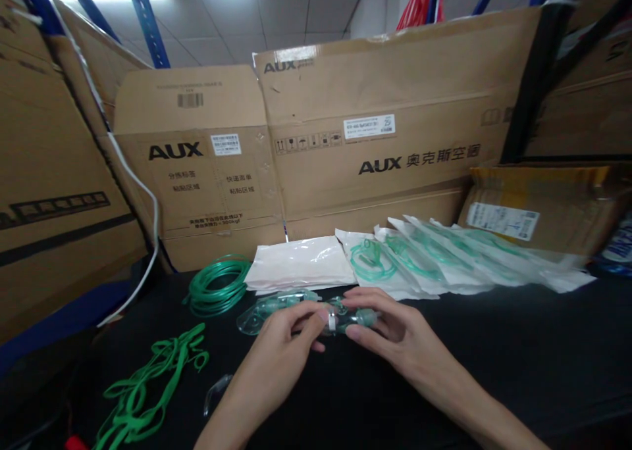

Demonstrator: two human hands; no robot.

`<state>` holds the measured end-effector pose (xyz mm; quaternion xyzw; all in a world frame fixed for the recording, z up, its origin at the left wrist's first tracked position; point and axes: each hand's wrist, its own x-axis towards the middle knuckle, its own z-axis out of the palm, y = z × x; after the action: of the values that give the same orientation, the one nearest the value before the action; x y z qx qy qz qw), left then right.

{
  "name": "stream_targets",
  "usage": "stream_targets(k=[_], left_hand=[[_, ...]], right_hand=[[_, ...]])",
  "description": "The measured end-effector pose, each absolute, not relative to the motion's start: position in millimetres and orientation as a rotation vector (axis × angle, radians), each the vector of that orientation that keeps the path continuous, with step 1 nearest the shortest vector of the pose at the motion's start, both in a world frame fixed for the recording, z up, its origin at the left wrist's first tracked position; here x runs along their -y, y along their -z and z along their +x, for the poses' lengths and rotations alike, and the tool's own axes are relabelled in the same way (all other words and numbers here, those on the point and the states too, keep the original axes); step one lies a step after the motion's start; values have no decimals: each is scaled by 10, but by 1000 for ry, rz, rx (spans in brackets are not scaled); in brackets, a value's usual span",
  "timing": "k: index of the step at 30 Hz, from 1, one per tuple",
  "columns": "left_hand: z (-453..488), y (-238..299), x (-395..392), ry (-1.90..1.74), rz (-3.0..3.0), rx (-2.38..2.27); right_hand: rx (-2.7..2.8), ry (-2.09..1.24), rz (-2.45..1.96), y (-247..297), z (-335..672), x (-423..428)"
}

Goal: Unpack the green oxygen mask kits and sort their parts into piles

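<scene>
Both hands meet at the middle of the table around a clear plastic oxygen mask part (340, 323) with a white band and a greenish end. My left hand (295, 325) pinches its left end between thumb and fingers. Around its right end are the fingers and thumb of my right hand (388, 322), partly hiding it. Just behind my left hand lie clear green-tinted oxygen masks (269, 305). A coil of green tubing (217, 289) sits farther left. Green elastic straps (148, 391) lie tangled at the front left, and a small clear plastic piece (216, 392) is beside my left forearm.
A stack of white pouches (301, 262) lies at the back. To its right, several clear-front pouches with green tubing (372, 262) overlap in a row. Large cardboard boxes (316, 167) wall off the rear. A white cable (143, 187) hangs at the left, and a smaller carton (543, 200) stands right.
</scene>
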<state>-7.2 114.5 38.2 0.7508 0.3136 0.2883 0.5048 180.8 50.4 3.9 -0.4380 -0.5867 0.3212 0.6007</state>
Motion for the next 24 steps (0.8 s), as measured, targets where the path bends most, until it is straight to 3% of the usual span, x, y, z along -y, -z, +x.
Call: stream_targets(k=[24], left_hand=[[-68, -370, -1140, -641, 1797, -853]], right_hand=[[1451, -848, -1060, -79, 1740, -425]])
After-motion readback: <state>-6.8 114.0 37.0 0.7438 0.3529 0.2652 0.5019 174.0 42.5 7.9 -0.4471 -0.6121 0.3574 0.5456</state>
